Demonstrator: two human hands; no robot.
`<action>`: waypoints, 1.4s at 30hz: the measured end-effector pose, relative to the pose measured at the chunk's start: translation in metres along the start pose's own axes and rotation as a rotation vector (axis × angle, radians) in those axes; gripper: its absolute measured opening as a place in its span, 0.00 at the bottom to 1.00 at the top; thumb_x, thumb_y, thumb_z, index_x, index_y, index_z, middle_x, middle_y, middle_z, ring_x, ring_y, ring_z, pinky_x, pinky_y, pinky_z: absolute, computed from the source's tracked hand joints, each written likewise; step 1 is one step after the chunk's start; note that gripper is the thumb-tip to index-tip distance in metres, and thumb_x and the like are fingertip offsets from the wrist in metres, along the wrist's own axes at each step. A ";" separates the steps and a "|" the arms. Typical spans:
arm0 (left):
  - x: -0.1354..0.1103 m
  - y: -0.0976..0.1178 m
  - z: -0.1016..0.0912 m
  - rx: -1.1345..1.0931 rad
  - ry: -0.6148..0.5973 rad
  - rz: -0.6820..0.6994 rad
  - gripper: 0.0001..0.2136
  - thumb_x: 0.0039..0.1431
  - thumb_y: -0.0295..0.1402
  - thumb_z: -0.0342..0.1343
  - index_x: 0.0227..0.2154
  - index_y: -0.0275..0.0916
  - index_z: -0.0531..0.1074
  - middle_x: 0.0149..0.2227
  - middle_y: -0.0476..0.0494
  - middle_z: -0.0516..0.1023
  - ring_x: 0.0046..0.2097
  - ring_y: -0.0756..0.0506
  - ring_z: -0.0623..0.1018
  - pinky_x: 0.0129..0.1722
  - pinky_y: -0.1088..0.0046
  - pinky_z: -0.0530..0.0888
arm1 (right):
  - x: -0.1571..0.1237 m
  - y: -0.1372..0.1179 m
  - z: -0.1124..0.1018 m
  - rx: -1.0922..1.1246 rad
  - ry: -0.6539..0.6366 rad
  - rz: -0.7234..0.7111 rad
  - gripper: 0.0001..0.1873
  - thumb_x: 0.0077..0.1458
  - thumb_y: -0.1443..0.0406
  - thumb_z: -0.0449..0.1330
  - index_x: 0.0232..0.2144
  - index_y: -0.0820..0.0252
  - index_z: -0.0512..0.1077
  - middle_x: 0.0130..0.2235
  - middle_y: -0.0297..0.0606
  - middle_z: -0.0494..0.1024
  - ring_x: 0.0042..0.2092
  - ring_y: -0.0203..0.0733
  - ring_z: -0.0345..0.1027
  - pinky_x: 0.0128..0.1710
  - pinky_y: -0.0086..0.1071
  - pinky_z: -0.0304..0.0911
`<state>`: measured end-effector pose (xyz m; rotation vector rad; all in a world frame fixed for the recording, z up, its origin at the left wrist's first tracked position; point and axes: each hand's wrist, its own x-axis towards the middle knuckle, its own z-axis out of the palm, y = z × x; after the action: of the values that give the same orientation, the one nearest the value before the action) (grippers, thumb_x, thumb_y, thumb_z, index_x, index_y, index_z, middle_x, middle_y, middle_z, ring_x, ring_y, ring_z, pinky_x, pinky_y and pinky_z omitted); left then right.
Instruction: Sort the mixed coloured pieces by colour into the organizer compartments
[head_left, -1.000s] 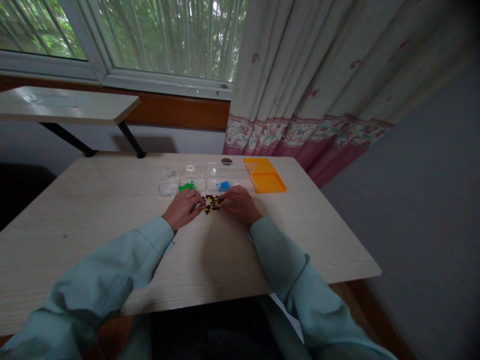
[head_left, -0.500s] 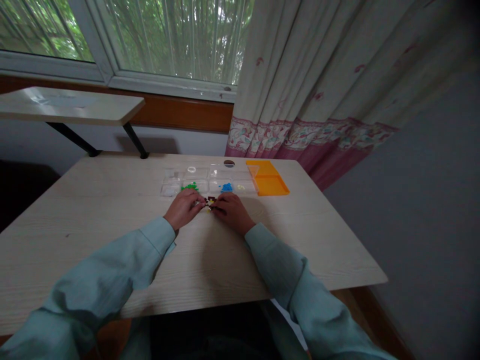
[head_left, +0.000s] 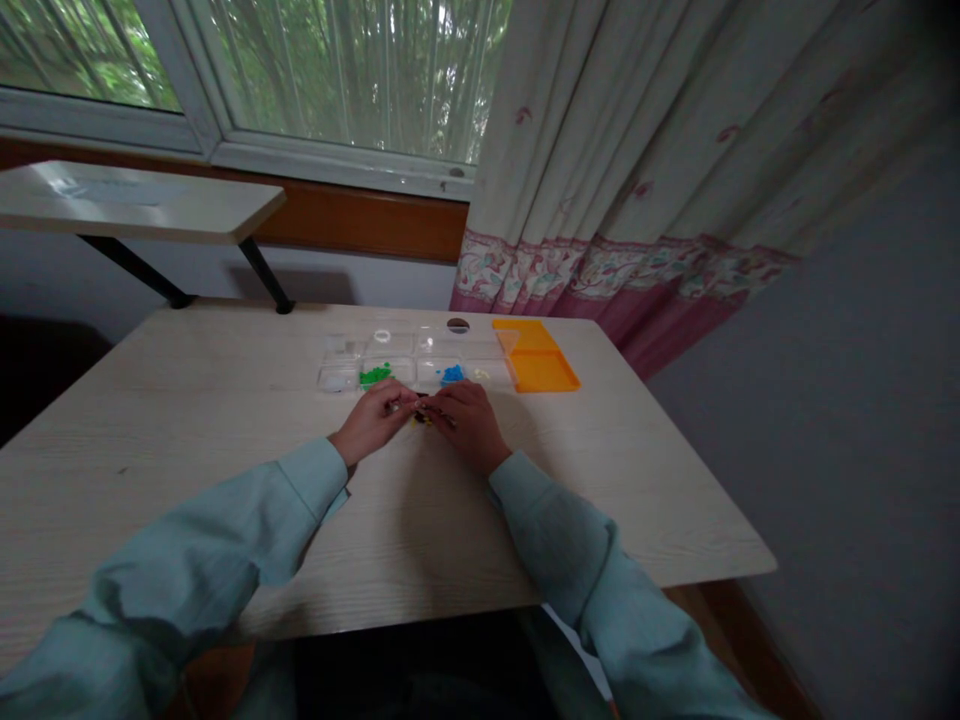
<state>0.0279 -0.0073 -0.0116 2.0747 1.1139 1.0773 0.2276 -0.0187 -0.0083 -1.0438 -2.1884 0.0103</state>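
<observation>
A small pile of dark red, black and yellow beads (head_left: 421,413) lies on the pale wooden table (head_left: 225,400), mostly hidden between my hands. My left hand (head_left: 373,422) rests curled at the pile's left side, fingertips pinched on the beads. From the other side my right hand (head_left: 463,421) covers the pile, fingers curled down onto it. Just beyond the hands lies a clear compartment box (head_left: 409,362) holding green beads (head_left: 373,375) and blue beads (head_left: 452,374). What each hand grips is too small to see.
The box's orange lid (head_left: 535,357) lies open at its right end. A round hole (head_left: 457,325) marks the table's far edge. A second narrow table (head_left: 135,200) stands under the window at the left. A curtain (head_left: 637,180) hangs at the right.
My right hand slid left over the bead pile, so most of the beads are now hidden. My left hand stayed at the pile's left side.
</observation>
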 end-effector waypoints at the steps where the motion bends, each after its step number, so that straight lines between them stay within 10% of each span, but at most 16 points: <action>1: 0.000 0.001 0.000 -0.009 -0.007 -0.003 0.14 0.62 0.44 0.53 0.34 0.38 0.76 0.33 0.44 0.73 0.37 0.46 0.72 0.37 0.69 0.70 | 0.000 0.000 0.000 -0.002 0.005 -0.003 0.11 0.62 0.59 0.57 0.41 0.53 0.79 0.37 0.38 0.79 0.43 0.43 0.67 0.47 0.38 0.60; 13: 0.001 0.001 -0.001 -0.038 -0.020 0.061 0.15 0.64 0.43 0.52 0.34 0.39 0.77 0.32 0.43 0.74 0.38 0.46 0.73 0.39 0.67 0.71 | 0.000 0.002 -0.004 -0.009 0.039 0.013 0.11 0.62 0.59 0.57 0.35 0.54 0.79 0.35 0.38 0.80 0.41 0.41 0.69 0.46 0.38 0.59; 25: 0.000 -0.016 -0.011 0.302 0.035 0.125 0.10 0.64 0.35 0.50 0.39 0.39 0.76 0.36 0.41 0.73 0.43 0.43 0.72 0.45 0.62 0.70 | -0.008 0.079 -0.030 -0.270 0.341 0.425 0.13 0.60 0.59 0.56 0.32 0.56 0.79 0.36 0.40 0.76 0.43 0.46 0.63 0.44 0.41 0.55; 42: -0.001 -0.013 -0.010 0.357 -0.001 0.124 0.10 0.63 0.31 0.49 0.40 0.38 0.75 0.37 0.41 0.73 0.44 0.42 0.71 0.46 0.61 0.69 | -0.009 0.072 -0.019 -0.158 0.340 0.440 0.15 0.63 0.62 0.52 0.31 0.57 0.77 0.35 0.40 0.78 0.40 0.43 0.65 0.45 0.40 0.56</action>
<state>0.0135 -0.0009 -0.0165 2.4476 1.2662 0.9899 0.2916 0.0184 -0.0197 -1.4810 -1.6449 -0.1320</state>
